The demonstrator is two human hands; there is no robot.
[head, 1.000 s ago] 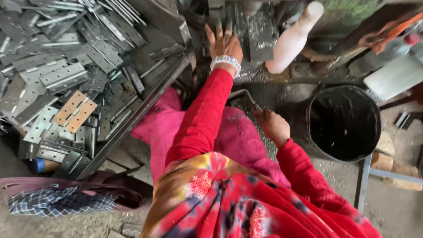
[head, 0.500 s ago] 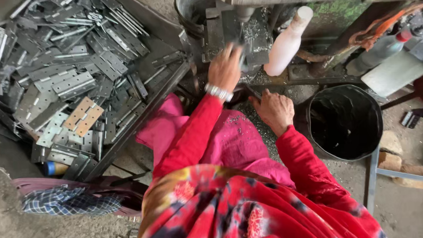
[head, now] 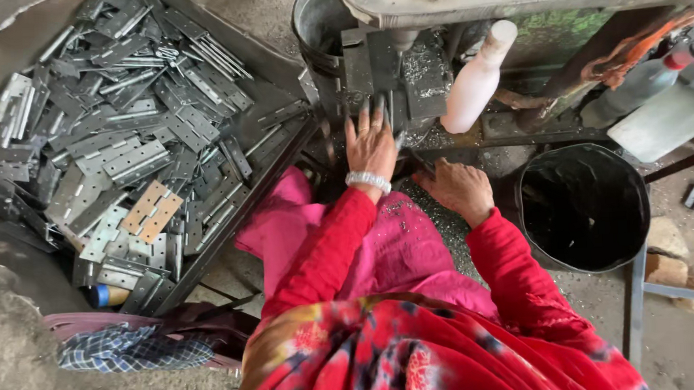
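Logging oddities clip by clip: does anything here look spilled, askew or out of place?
Yes. Fine silvery metal shavings are scattered over the person's pink lap cloth, between the left hand and right hand. One tan, rust-coloured hinge plate stands out in the jumbled pile of grey metal hinges.

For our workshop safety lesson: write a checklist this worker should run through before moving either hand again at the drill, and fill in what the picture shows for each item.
1. Left hand clear of the drill bit: not ok; its fingers reach up to the dark metal plate just under the bit.
2. Right hand clear of the bit: ok; it rests lower, by the lap.
3. Bit stopped or spinning: cannot tell.
4. Wrist free of loose items: not ok; a bracelet sits on the left wrist.
5. Metal shavings kept off the lap: not ok.
6. Supply of metal hinges within reach: ok, in the tray on the left.
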